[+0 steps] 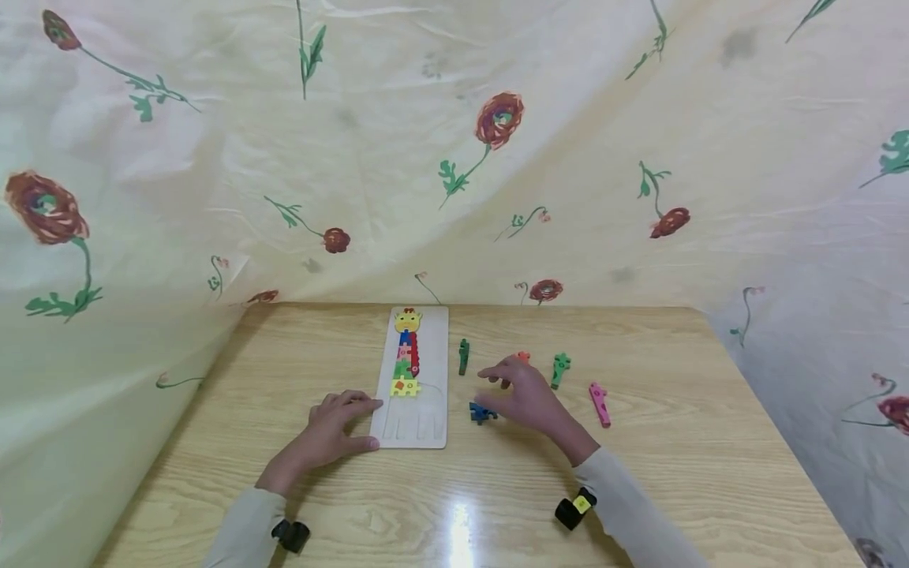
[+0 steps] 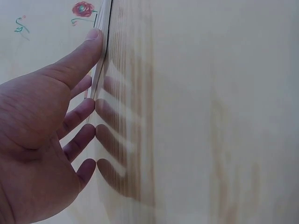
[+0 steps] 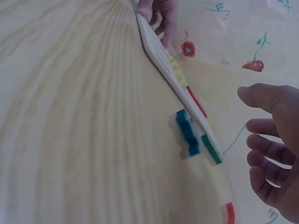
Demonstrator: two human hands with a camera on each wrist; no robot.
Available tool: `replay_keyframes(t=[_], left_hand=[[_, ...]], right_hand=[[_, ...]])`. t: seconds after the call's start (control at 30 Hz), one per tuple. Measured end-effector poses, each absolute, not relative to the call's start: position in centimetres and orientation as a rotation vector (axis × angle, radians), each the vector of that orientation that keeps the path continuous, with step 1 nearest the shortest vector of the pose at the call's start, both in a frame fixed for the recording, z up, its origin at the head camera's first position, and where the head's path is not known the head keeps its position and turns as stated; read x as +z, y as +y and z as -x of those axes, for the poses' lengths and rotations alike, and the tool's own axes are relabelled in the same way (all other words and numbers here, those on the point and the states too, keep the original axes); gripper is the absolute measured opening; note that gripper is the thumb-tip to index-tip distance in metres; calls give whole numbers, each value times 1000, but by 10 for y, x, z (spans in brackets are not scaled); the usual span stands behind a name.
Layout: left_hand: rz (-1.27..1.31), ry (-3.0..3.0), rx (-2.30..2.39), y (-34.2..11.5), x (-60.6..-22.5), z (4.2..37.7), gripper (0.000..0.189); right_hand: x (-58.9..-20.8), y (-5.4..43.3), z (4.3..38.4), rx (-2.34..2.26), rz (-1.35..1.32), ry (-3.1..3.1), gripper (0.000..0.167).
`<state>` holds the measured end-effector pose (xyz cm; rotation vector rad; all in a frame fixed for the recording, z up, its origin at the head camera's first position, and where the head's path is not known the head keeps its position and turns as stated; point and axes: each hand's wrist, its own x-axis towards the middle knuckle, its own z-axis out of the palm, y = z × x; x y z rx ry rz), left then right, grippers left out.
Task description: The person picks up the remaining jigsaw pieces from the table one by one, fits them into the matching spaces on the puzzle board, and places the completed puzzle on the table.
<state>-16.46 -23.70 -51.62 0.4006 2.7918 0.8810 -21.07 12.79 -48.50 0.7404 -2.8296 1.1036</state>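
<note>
A white giraffe puzzle board lies on the table, its head, neck and a yellow body piece fitted in. Its lower part shows bare leg-shaped recesses. My left hand touches the board's left edge with thumb and fingertips, the fingers fairly straight. Over the table to the right of the board is my right hand, fingers loosely bent and nothing held. A blue puzzle piece lies beneath its thumb side; in the right wrist view the blue piece sits apart from the hand.
A dark green piece lies just right of the board. Farther right are a green piece, a pink piece and a red-orange piece partly hidden by my right hand. Flowered cloth hangs around the wooden table.
</note>
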Motion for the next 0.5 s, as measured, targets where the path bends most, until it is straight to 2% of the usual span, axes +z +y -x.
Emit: replay_keyframes(t=[0.27,0.5], left_hand=[[-389,2794,882,-237,-520,164,64],[-398,2804,888,-236,-521,162,63]], right_hand=[[-499,137,204,1093,-661,-2917,38],[-513,144,201,1071,-717,-2906,36]])
